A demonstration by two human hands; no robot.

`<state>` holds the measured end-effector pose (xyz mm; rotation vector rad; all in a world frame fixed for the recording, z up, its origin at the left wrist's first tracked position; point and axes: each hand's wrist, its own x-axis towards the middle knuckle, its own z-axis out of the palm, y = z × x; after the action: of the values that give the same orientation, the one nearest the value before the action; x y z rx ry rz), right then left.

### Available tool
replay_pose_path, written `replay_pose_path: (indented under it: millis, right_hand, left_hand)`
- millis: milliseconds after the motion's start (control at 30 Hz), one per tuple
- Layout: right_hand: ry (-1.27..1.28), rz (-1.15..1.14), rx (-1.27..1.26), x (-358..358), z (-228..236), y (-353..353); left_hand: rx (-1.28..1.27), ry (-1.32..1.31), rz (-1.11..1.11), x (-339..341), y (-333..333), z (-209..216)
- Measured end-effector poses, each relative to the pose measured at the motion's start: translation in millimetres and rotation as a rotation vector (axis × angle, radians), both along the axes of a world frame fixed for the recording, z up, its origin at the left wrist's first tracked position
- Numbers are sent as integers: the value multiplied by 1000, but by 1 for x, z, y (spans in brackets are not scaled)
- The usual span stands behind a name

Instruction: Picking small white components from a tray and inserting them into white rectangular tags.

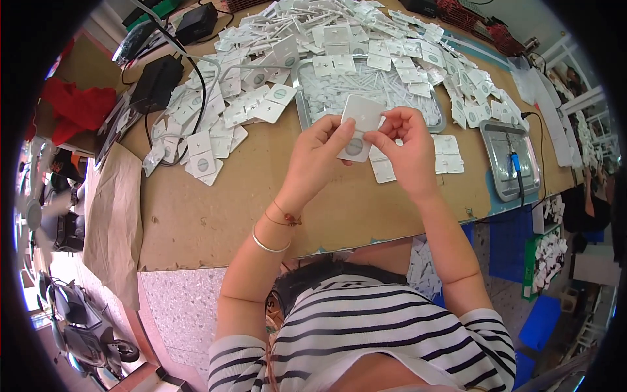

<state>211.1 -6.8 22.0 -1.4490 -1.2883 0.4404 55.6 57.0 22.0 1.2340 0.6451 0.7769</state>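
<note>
A white folding charger panel (364, 112) with a round grey disc in its lower half is held above the table's middle. My left hand (319, 149) grips its left side, thumb across the front. At its right edge my right hand (413, 147) closes thumb and forefinger on the panel; whether a small part sits between those fingertips cannot be seen. Just behind both hands stands a metal tray (302, 110) with small white strips and pieces. Similar white panels (449, 154) lie flat just right of my right hand, partly hidden by it.
A big heap of white panels (281, 32) covers the back of the table (215, 228). More panels (201, 157) lie at left by a black power adapter (157, 83) and its cable. At right, a small metal tray (499, 186) holds a blue-and-black corded pen-like tool (516, 163).
</note>
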Motion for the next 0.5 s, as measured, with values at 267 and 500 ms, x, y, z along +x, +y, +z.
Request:
replay_pose_path:
  millis: [267,500]
  right_hand:
    - [451,156,-300,3,-5,1]
    - [317,162,-304,0,-4,21]
  left_hand:
    - [39,-3,68,1,-8,-16]
    - [43,0,296,-6,-2,-25]
